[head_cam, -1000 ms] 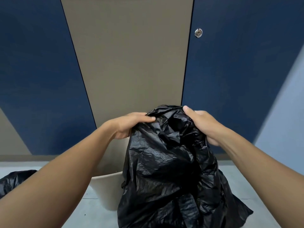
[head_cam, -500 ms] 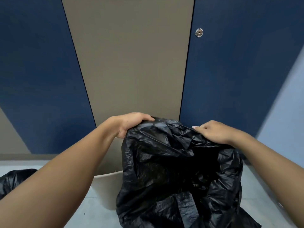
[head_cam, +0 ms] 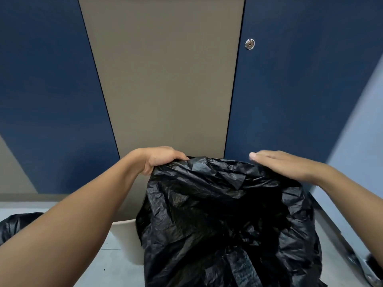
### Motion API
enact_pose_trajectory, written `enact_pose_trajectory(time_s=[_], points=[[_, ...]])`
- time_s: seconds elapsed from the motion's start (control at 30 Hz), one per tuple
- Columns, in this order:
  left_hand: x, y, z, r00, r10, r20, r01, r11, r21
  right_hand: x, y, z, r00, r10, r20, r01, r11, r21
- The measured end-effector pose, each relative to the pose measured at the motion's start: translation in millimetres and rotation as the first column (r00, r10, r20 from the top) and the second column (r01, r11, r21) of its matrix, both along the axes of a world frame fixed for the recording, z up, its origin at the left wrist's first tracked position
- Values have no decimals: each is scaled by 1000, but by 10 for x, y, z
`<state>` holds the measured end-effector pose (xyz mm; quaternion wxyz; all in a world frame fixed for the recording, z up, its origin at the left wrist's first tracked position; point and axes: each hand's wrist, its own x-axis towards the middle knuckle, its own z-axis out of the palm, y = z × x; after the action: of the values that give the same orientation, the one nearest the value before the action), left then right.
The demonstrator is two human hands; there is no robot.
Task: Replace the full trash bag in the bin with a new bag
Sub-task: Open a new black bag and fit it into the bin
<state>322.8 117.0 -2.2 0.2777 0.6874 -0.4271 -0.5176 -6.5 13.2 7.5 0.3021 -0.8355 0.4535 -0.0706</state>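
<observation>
A crumpled black trash bag [head_cam: 223, 220] hangs in front of me with its mouth stretched wide and its dark inside showing. My left hand [head_cam: 159, 159] grips the left part of the bag's rim. My right hand [head_cam: 281, 163] holds the right part of the rim, fingers stretched out flat along the top, slightly blurred. Behind and below the bag, a beige bin [head_cam: 126, 239] shows only part of its rim and side; the bag hides the rest of it.
A second black bag [head_cam: 16, 224] lies on the grey floor at the far left. Blue and taupe panels [head_cam: 165, 79] with a round lock [head_cam: 250, 44] stand right behind. A pale blue wall [head_cam: 356, 154] closes in on the right, with a metal fitting [head_cam: 364, 268] low down.
My hands have moved apart, the right one going right and down, spreading the bunched bag mouth open. The bag's top has dropped lower over the bin.
</observation>
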Motion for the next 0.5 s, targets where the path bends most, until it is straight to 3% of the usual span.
enact_pose_trajectory(time_s=[0.07, 0.2, 0.27, 0.37, 0.43, 0.5], points=[[-15, -12, 6, 996, 49, -80, -51, 999, -11, 146, 110, 7, 991, 106, 79, -105, 994, -19], [-45, -41, 23, 983, 23, -184, -33, 998, -51, 534, 250, -149, 975, 219, -28, -220, 948, -229], [-50, -36, 14, 973, -13, -230, -5, 997, -79, 661, 237, -202, 987, 157, 22, -144, 944, -297], [-64, -1, -15, 922, -205, -328, 168, 976, -138, 722, 236, -159, 984, -14, 178, 65, 957, -282], [-120, 3, -80, 912, -320, -256, 283, 944, -171, 731, 226, -112, 960, -99, 261, 176, 941, -289], [-195, -23, -177, 934, -344, 91, 355, 922, -156, 715, 212, -78, 936, -140, 323, 240, 924, -296]])
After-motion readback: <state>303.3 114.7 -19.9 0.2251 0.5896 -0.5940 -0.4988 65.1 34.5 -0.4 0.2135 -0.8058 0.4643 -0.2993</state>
